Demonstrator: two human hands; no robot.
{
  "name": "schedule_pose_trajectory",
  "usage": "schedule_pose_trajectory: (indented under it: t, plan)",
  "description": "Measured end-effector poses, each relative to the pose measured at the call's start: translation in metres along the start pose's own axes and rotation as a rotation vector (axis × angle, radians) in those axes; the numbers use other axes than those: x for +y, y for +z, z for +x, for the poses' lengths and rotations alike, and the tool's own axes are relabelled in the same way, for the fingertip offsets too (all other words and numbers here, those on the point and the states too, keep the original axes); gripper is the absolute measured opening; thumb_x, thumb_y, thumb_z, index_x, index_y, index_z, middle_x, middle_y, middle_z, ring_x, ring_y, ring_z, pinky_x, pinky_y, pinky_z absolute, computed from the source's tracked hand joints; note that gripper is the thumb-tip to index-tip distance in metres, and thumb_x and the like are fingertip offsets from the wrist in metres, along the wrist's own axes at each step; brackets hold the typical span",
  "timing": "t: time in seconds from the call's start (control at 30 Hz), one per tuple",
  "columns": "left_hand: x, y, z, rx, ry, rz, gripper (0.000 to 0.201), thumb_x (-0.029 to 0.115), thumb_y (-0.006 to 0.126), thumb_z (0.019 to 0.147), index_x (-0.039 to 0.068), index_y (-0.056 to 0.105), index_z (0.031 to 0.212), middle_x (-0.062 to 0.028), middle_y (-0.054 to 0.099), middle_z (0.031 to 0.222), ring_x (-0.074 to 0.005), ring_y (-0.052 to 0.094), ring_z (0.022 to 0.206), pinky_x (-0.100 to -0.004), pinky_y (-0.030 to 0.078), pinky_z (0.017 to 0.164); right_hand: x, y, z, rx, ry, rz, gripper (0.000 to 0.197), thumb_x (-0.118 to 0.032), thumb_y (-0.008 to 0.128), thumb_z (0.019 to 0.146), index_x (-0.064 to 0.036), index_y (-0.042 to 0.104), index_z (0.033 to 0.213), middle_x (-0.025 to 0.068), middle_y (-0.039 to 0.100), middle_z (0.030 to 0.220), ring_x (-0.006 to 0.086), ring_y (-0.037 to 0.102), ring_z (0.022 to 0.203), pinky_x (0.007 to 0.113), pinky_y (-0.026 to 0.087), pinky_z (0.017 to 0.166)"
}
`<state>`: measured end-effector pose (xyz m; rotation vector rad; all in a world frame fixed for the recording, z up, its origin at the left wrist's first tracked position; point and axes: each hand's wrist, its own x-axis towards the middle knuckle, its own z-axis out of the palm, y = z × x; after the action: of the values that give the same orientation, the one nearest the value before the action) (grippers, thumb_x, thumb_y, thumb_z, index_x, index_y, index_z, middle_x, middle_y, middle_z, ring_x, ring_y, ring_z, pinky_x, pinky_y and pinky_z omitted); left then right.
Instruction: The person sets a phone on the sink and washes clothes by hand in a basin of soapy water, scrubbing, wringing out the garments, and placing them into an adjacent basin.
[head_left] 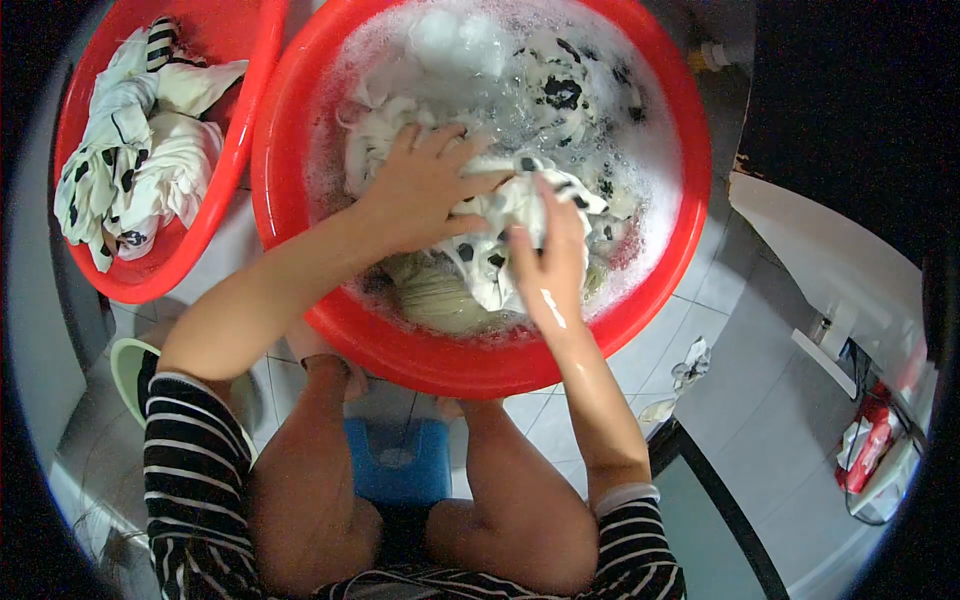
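Observation:
A large red basin full of sudsy water and soaking laundry stands before me. My left hand lies over the clothes left of the basin's middle, its fingers spread and resting on white fabric. Slightly blurred, my right hand grips a white cloth with black spots, thumb and fingers on either side of a fold. This cloth bunches up above the water between both hands. Beneath it, an olive-green garment sits at the near side. Another black-and-white piece floats at the far right among foam.
At the left, a smaller red basin holds a heap of white and patterned clothes. A blue stool is between my legs. A pale green bucket stands lower left. Small cloths lie on the tiles to the right.

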<state>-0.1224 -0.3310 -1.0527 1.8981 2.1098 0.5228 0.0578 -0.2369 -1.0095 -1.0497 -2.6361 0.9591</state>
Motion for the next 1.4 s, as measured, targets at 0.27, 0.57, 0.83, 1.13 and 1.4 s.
schedule_pose_trajectory:
  t: [0.27,0.57,0.83,1.13,1.4]
  plan:
    - [-0.016,0.092,0.043,-0.200,-0.147,0.050,0.055,0.038,0.064,0.078,0.018,0.051,0.128,-0.0130,0.041,0.136,-0.0374,0.038,0.126,-0.0507,0.031,0.104,0.116,0.086,0.005,-0.027,0.013,-0.329,0.055,-0.019,0.059,0.083,-0.0139,0.043,0.136,0.0243,0.042,0.134,0.0379,0.046,0.116,0.042,0.037,0.100]
    - [-0.016,0.103,0.046,-0.130,-0.206,-0.608,0.038,0.029,0.058,0.083,0.010,0.060,0.116,-0.0154,0.054,0.120,-0.0301,0.049,0.116,-0.0428,0.038,0.098,0.136,0.090,0.039,0.135,0.288,0.222,0.051,-0.033,0.053,0.089,-0.0019,0.048,0.129,0.0159,0.054,0.124,0.0279,0.050,0.115,0.037,0.038,0.100]
    - [0.066,0.012,0.011,0.185,-0.037,-0.460,0.032,0.039,0.059,0.078,0.013,0.066,0.095,-0.0109,0.064,0.094,-0.0320,0.062,0.084,-0.0426,0.049,0.073,0.021,0.037,0.043,-0.176,0.579,1.828,0.042,-0.025,0.046,0.091,0.0029,0.047,0.123,0.0133,0.058,0.114,0.0249,0.057,0.101,0.035,0.049,0.086]
    - [0.083,-0.021,0.028,0.116,-0.018,-0.377,0.024,0.036,0.056,0.082,0.012,0.058,0.076,-0.0042,0.059,0.076,-0.0280,0.062,0.067,-0.0433,0.047,0.061,-0.003,0.019,0.022,0.003,0.697,1.609,0.028,-0.015,0.046,0.091,0.0012,0.055,0.113,0.0076,0.062,0.101,0.0189,0.060,0.091,0.031,0.048,0.080]
    - [0.002,-0.040,0.008,0.115,-0.340,-0.272,0.038,0.031,0.057,0.082,0.021,0.056,0.119,-0.0111,0.060,0.102,-0.0302,0.060,0.091,-0.0417,0.050,0.074,0.021,-0.053,0.003,0.097,0.377,0.773,0.037,-0.006,0.069,0.080,-0.0014,0.051,0.112,0.0033,0.061,0.095,0.0111,0.057,0.090,0.024,0.048,0.075]
